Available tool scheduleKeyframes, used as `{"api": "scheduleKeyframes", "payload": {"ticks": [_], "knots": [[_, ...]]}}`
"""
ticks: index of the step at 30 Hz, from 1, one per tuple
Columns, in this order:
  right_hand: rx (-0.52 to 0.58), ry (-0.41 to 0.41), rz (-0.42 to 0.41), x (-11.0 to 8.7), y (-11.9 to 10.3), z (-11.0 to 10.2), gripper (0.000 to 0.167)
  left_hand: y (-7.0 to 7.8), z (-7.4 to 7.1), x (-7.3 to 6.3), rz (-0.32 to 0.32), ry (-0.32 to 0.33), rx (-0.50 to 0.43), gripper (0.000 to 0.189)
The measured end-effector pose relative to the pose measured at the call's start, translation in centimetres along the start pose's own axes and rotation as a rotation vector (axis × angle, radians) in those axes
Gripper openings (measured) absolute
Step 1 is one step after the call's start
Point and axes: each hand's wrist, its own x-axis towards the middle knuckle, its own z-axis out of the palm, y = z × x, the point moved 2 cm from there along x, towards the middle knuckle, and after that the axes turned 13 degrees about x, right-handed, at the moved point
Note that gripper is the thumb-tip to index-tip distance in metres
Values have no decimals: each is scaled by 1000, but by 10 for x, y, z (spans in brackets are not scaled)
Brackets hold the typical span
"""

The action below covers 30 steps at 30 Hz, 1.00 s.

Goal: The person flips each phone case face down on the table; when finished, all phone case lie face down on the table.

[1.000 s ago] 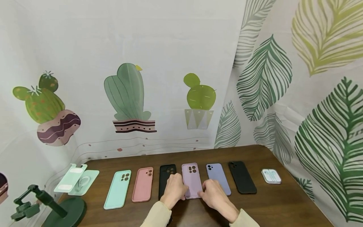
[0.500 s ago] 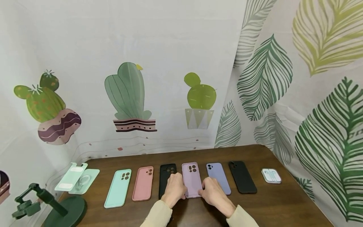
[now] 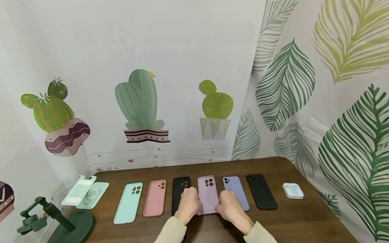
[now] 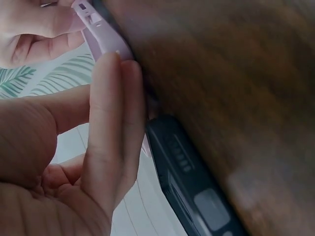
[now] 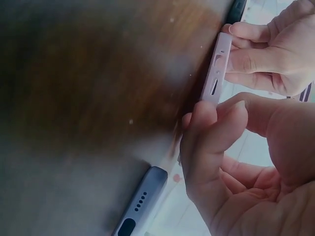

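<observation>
A light purple phone case (image 3: 208,195) lies flat on the brown table, camera cut-outs at the far end. My left hand (image 3: 189,202) holds its near left corner, and my right hand (image 3: 230,206) pinches the near right one. From the left wrist, fingers (image 4: 106,123) touch the edge of the purple case (image 4: 110,42), close to a black case (image 4: 182,167). In the right wrist view, thumb and curled fingers meet at the purple case's (image 5: 216,69) end, which has a port slot. A lavender-blue case (image 3: 236,192) lies beside my right hand.
Left of the hands lie a black case (image 3: 178,189), a pink case (image 3: 155,198) and a mint case (image 3: 128,203). Further left are a green stand (image 3: 73,224) and mint holder (image 3: 79,190). On the right are another black case (image 3: 262,191) and boxed earphones (image 3: 293,191).
The head view has shifted slightly, moving everything a little right and down in the picture. Both hands stay at the purple case's near corners, and the case keeps its place in the row.
</observation>
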Motion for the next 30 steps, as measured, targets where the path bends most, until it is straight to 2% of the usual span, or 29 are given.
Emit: {"api": "scheduleKeyframes", "payload": {"ticks": [5,6,9,13,19,22,25,30], "knots": [[26,38,20,-3,-6,-6,30,0,1,0,20,4,-13,35],[28,47,22,-2,-5,-6,28,7,-5,-3,1,-7,-25,36],[18,79,18,0,0,-4,24,7,-4,-4,-7,-12,-38,34],[21,117,2,2,2,-5,20,7,-5,-5,-34,-46,-108,31],[101,118,-40,-18,-40,-37,10,7,-2,-4,-69,-108,-209,39],[144,103,6,-28,-62,-54,9,8,0,-3,-82,-139,-269,43],[164,91,33,-35,-76,-65,10,9,1,-3,-98,-180,-343,48],[158,94,43,-38,-84,-70,8,12,4,-2,-112,-242,-440,57]]}}
